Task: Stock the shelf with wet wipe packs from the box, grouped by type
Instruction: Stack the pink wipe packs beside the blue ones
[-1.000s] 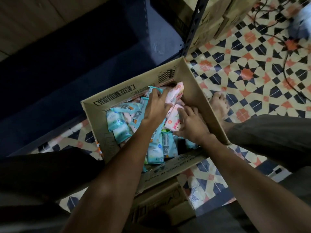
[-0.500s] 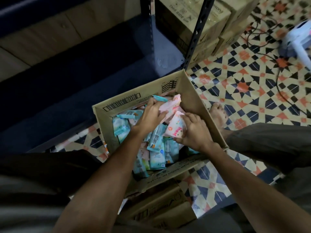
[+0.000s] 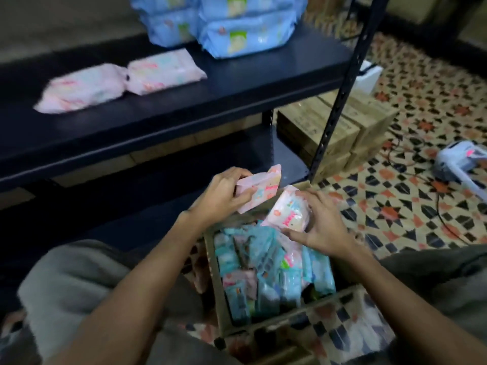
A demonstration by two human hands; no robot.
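Note:
My left hand (image 3: 220, 196) grips a pink wet wipe pack (image 3: 259, 188), held above the far end of the cardboard box (image 3: 226, 312). Just right of it, my right hand (image 3: 321, 222) holds a second pink pack (image 3: 286, 210) over the box. Below them the box is full of several teal and pink packs (image 3: 268, 270). On the dark shelf (image 3: 184, 106), two pink packs (image 3: 87, 88) (image 3: 163, 71) lie side by side at the left. A stack of large blue packs (image 3: 237, 27) sits at the shelf's back right.
The shelf's black perforated upright (image 3: 340, 96) stands right of the box. Closed cardboard cartons (image 3: 342, 130) are stacked behind it on the patterned tile floor (image 3: 411, 196). A pale blue appliance with a cable (image 3: 463, 159) lies at far right. My knees flank the box.
Both hands have risen out of the box, each with a pink pack. My view has tilted up, so the shelf with its packs now shows.

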